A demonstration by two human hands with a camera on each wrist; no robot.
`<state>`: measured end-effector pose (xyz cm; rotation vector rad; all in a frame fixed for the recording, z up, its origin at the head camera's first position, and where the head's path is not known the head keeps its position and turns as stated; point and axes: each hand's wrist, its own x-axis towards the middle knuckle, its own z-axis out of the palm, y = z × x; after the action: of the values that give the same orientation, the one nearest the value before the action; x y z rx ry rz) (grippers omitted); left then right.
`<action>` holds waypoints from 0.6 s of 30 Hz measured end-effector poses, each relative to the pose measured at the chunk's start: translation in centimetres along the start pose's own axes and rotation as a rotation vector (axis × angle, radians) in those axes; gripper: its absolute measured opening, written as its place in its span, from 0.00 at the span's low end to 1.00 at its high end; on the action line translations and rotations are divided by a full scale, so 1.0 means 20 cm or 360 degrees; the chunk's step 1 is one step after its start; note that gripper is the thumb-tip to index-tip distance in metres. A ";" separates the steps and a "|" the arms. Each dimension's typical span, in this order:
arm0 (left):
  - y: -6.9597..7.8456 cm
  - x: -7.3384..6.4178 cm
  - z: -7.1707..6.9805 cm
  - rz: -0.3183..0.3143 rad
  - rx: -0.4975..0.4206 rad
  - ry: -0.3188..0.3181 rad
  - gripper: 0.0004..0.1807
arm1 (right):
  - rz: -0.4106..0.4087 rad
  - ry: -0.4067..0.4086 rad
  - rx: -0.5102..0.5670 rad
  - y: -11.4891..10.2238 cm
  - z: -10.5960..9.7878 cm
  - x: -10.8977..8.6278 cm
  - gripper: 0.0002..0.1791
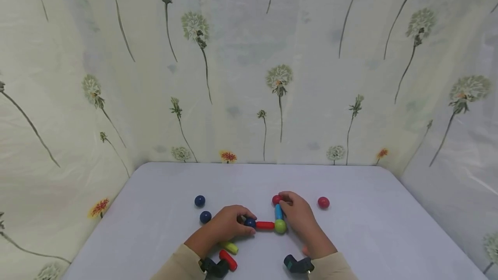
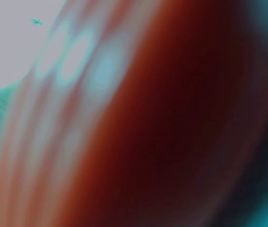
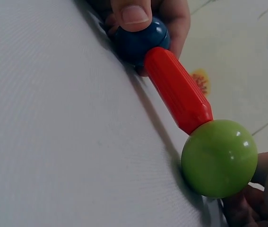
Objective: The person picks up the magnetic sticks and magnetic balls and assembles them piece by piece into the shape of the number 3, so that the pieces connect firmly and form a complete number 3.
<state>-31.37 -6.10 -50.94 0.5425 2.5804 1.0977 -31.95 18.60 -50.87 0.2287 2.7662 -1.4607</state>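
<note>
Rods lie nearest, at the lower centre of the head view: a loose red rod (image 1: pixel 228 260) just beside the left wrist camera (image 1: pixel 215 268), and a yellow-green rod (image 1: pixel 230 247) partly hidden by the left wrist. A low sweep of that forearm could knock either one away. A pinkish piece (image 1: pixel 305 251), too covered to identify, shows beside the right wrist and runs a similar risk.

Farther up, right of centre, sits an L-shaped chain. The left hand (image 1: pixel 227 224) grips its navy ball (image 1: pixel 250 222) between thumb and fingers; from there a joined red rod (image 1: pixel 265 225) runs to a lime-green ball (image 1: pixel 280 226), then a light-blue rod (image 1: pixel 278 211) reaches up to a crimson ball (image 1: pixel 277 200). The right hand (image 1: pixel 299 215) appears to pinch that crimson ball. With both ends held and the lime-green corner ball unsupported by fingers, uneven pulling or twisting could likely part a joint there. How firmly the rods are seated cannot be told.

Beyond, two loose navy balls (image 1: pixel 199 201) at left and a loose crimson ball (image 1: pixel 323 202) at right rest on the white table (image 1: pixel 350 185); being round, they could roll if bumped. Floral cloth (image 1: pixel 233 55) hangs behind.
</note>
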 end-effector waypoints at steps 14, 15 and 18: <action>-0.01 -0.01 0.01 0.0014 -0.0028 0.0005 0.16 | 0.0029 0.0220 0.0069 0.00 -0.05 -0.01 0.19; -0.01 0.00 0.01 0.0023 -0.0031 0.0007 0.16 | 0.0020 0.0245 0.0076 -0.01 -0.06 -0.01 0.19; -0.01 0.00 0.01 0.0032 -0.0023 0.0010 0.15 | 0.0002 0.0314 0.0092 -0.02 -0.08 -0.02 0.17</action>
<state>-31.35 -6.06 -51.16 0.5634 2.5756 1.1254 -31.55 19.60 -49.64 0.3959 2.8742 -1.6014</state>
